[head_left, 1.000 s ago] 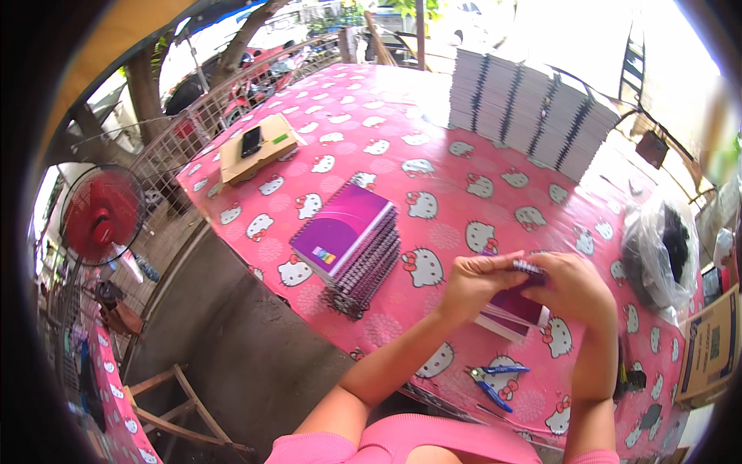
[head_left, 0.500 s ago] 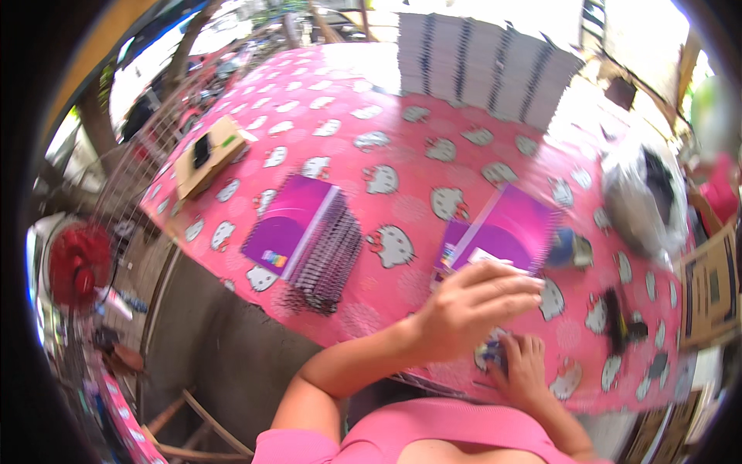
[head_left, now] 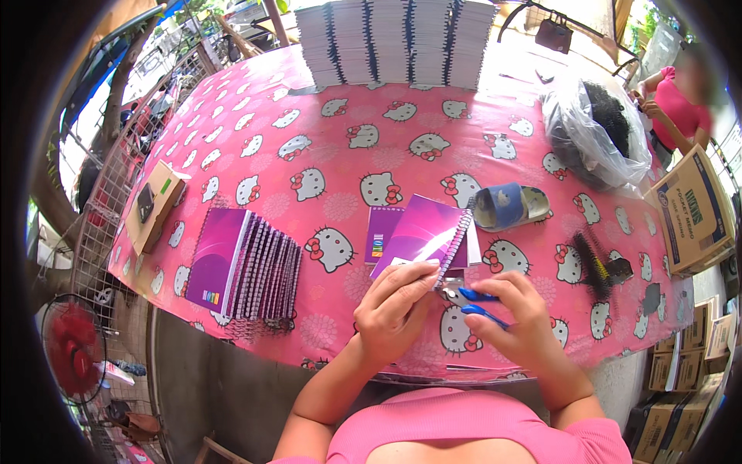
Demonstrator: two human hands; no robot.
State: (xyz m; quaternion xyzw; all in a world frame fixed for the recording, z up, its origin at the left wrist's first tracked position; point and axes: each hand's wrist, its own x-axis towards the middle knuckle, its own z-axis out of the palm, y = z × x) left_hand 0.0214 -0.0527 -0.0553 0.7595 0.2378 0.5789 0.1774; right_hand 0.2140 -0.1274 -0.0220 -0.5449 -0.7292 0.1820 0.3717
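Note:
A purple spiral-bound notebook [head_left: 427, 228] lies tilted on the pink patterned tablecloth in front of me. Under it another purple notebook [head_left: 379, 240] sticks out to the left. My left hand [head_left: 396, 305] is closed on the lower end of the top notebook, fingers pinched near the coil. In my right hand [head_left: 522, 313] are pliers [head_left: 452, 291] with blue handles, held partly spread; their metal jaws are at the bottom end of the coil. Whether the jaws touch the wire I cannot tell. To the left stands a stack of purple spiral notebooks [head_left: 219, 251].
Beyond the notebooks lie a blue slipper [head_left: 498, 207] and, further right, a black-bristled brush [head_left: 595, 267]. A plastic bag [head_left: 568, 139] with dark contents and a cardboard box [head_left: 692, 209] flank the right edge. Tall paper stacks [head_left: 394, 46] stand at the back. Another person [head_left: 680, 108] is behind.
My left hand has come down from above the notebook onto its lower end. My right hand has risen from the table edge with the pliers to the coil. The view has shifted.

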